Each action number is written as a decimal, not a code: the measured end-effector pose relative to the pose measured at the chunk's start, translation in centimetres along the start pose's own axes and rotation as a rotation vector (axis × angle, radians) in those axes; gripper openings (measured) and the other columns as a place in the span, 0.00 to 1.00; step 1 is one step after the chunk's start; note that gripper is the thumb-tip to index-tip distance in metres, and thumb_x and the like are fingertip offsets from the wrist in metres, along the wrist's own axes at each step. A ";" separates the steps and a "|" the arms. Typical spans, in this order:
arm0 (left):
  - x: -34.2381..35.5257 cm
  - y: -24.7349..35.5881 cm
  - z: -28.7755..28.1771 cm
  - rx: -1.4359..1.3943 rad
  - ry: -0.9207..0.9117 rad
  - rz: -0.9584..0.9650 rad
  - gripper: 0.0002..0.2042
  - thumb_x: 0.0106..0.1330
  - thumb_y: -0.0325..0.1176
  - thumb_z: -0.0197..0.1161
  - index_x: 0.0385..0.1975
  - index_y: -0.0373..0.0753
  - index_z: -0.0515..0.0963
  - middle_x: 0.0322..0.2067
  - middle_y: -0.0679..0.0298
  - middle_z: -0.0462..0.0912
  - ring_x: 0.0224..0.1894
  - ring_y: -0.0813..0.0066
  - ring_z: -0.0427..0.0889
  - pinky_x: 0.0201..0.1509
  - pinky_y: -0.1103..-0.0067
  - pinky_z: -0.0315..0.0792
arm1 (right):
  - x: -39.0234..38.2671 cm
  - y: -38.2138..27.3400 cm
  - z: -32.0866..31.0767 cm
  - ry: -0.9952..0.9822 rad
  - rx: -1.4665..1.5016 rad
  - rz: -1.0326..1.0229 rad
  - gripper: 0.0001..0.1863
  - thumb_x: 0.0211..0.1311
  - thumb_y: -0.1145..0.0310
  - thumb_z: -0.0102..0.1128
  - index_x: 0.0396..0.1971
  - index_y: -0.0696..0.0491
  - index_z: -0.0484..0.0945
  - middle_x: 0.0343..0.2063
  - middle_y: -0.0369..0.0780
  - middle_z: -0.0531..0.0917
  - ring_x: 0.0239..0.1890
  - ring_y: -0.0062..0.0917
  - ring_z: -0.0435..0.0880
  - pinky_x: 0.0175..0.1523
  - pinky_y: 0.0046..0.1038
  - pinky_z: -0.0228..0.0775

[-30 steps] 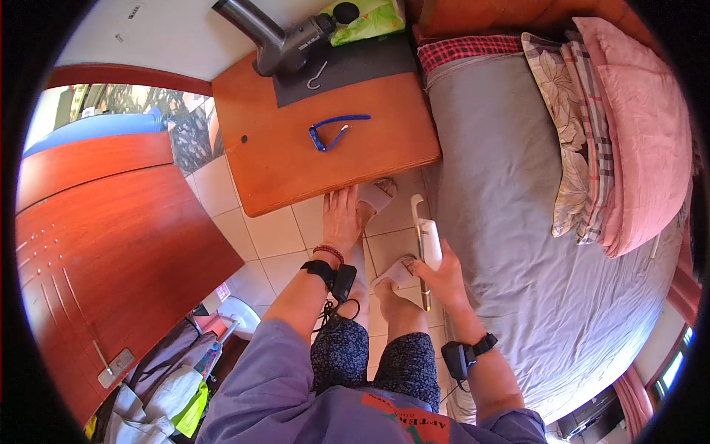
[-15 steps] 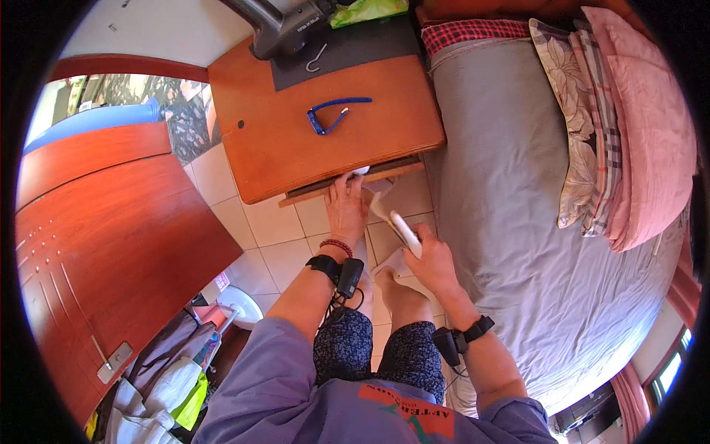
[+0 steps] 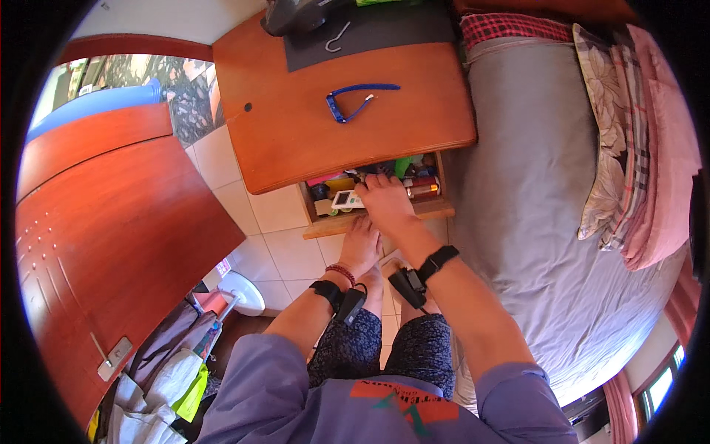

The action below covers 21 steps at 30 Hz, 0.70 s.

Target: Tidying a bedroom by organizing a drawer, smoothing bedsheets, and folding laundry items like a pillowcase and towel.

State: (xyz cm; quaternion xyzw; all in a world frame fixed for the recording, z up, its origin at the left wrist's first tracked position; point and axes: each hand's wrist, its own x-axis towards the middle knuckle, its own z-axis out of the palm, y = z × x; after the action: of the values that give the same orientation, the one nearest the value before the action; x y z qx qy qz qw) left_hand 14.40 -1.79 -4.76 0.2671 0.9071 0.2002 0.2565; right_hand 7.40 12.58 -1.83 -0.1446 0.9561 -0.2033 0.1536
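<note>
My right hand [image 3: 386,203] reaches into a pulled-out drawer [image 3: 377,226] under the wooden desk [image 3: 281,140]. Its curled fingers are over the contents, beside a white remote-like device [image 3: 344,200]; what they grip is hidden. My left hand [image 3: 362,248] is at the drawer's front, fingers curled on the edge. Small mixed items fill the drawer, among them a cylinder [image 3: 421,189], a dark round object [image 3: 320,192] and something green [image 3: 402,167]. On the desktop lie a blue strapped watch-like object [image 3: 336,107], a metal hook [image 3: 336,41] and a dark mat [image 3: 399,44].
A bed with grey sheet [image 3: 518,185] and stacked pillows [image 3: 651,185] is at the right. A red-brown wooden panel [image 3: 111,237] stands at the left, with bags [image 3: 170,385] and a round white base [image 3: 248,292] below. A dark appliance [image 3: 296,15] is at the desk's back.
The drawer is further out, showing its contents. My right hand has moved up and left into it; the long white-and-metal object it held is no longer distinguishable. My left hand has moved down with the drawer.
</note>
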 end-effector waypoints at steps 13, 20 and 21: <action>3.5 2.1 -10.3 -0.209 0.242 0.101 0.15 0.57 0.26 0.61 0.45 0.37 0.74 0.48 0.53 0.74 0.50 0.54 0.74 0.53 0.67 0.71 | 1.3 6.2 4.6 0.048 -0.221 0.061 0.25 0.55 0.67 0.55 0.55 0.54 0.69 0.53 0.46 0.73 0.57 0.37 0.72 0.61 0.41 0.61; 13.5 -0.1 -20.4 0.169 0.594 0.172 0.18 0.53 0.23 0.66 0.46 0.40 0.75 0.55 0.55 0.69 0.52 0.57 0.75 0.53 0.69 0.73 | -4.8 2.4 -0.5 0.128 0.165 0.286 0.23 0.51 0.68 0.61 0.50 0.52 0.71 0.46 0.44 0.73 0.51 0.38 0.72 0.55 0.42 0.64; 13.8 -1.1 -20.6 0.158 0.447 0.171 0.18 0.52 0.23 0.66 0.45 0.40 0.75 0.55 0.56 0.68 0.51 0.57 0.75 0.52 0.69 0.74 | -6.2 1.8 -0.5 0.211 0.224 0.296 0.22 0.51 0.69 0.61 0.48 0.53 0.72 0.44 0.44 0.73 0.49 0.39 0.72 0.52 0.42 0.65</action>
State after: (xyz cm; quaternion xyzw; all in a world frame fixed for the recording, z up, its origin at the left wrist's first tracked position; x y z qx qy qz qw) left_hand -7.78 0.77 5.95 0.3114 0.9281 0.2039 0.0100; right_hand 12.51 16.44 -0.70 0.0374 0.9491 -0.2977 0.0960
